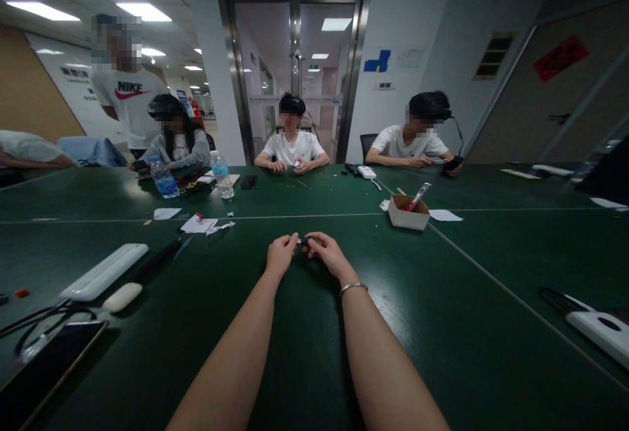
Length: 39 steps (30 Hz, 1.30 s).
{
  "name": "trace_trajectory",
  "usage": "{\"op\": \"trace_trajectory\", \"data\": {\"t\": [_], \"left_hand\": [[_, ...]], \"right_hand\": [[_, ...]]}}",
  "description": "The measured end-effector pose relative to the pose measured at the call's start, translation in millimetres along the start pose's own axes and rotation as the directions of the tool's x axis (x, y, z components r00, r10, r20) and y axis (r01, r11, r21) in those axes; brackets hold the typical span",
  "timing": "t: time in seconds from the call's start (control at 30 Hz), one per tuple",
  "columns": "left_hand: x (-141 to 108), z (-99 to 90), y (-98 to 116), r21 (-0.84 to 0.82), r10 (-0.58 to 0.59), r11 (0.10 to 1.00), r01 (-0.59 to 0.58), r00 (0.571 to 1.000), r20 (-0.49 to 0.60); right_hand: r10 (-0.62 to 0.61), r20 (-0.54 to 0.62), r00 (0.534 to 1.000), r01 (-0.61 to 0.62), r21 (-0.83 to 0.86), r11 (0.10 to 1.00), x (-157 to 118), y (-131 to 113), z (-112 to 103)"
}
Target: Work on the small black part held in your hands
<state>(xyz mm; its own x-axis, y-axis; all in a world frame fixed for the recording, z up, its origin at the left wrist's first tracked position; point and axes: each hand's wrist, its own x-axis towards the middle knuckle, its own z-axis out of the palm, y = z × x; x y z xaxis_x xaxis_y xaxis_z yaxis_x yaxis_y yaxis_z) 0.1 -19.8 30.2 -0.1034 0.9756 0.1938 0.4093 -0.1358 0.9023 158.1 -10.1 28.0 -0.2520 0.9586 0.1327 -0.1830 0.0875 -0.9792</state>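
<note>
Head view: small object (304, 242) between left grip (282, 253), right grip (326, 251); both pinch it.

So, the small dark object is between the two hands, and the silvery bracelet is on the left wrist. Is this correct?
Not fully: the head view shows the silvery bracelet on the right wrist, not the left. The small dark object is indeed between the left hand and the right hand.

A small black-and-silver object (304, 241) is between the bare left hand (282, 252) and bare right hand (328, 252), above the smooth dark-green table (304, 359). An open tan cardboard box (409, 219) stands beyond them, rightward; an oblong white device (105, 272) lies left, behind a rounded white case (122, 297).
</note>
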Motion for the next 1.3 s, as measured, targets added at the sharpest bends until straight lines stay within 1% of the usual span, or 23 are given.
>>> {"op": "trace_trajectory", "data": {"t": [0.17,0.4,0.5,0.63,0.73,0.9,1.1,1.3], "left_hand": [[0.3,0.5,-0.8,-0.025,-0.046,0.999,0.046,0.999,0.012],[4.2,2.8,-5.5,0.023,-0.040,0.999,0.040,0.999,0.000],[2.9,2.3,-4.1,0.040,-0.047,0.998,0.048,0.999,-0.005],[-0.4,0.4,0.2,0.022,-0.060,0.998,0.060,0.998,0.003],[0.0,0.2,1.7,0.019,-0.067,0.998,0.068,0.998,-0.011],[6.8,3.1,-0.2,-0.017,-0.144,0.989,0.144,0.989,-0.025],[10.7,4.4,1.5,-0.093,-0.248,0.964,0.248,0.969,0.011],[12.6,3.7,3.8,-0.047,-0.262,0.964,0.262,0.965,0.014]], "right_hand": [[-0.011,0.006,1.000,0.011,-0.023,1.000,-1.8,-1.8,0.2],[-0.022,0.013,1.000,0.023,-0.033,0.999,-2.9,-3.8,1.1],[-0.021,0.014,1.000,0.021,-0.035,0.999,-2.6,-3.4,1.3],[-0.032,0.022,0.999,0.033,-0.032,0.999,-2.1,-1.9,0.7],[-0.045,0.033,0.998,0.046,-0.030,0.998,-2.1,-1.4,0.3],[-0.055,0.030,0.998,0.056,-0.040,0.998,-3.0,-2.7,1.7],[-0.076,0.028,0.997,0.078,-0.052,0.996,-2.6,-2.3,2.9],[-0.110,0.061,0.992,0.113,-0.063,0.992,-0.7,1.1,1.7]]}}
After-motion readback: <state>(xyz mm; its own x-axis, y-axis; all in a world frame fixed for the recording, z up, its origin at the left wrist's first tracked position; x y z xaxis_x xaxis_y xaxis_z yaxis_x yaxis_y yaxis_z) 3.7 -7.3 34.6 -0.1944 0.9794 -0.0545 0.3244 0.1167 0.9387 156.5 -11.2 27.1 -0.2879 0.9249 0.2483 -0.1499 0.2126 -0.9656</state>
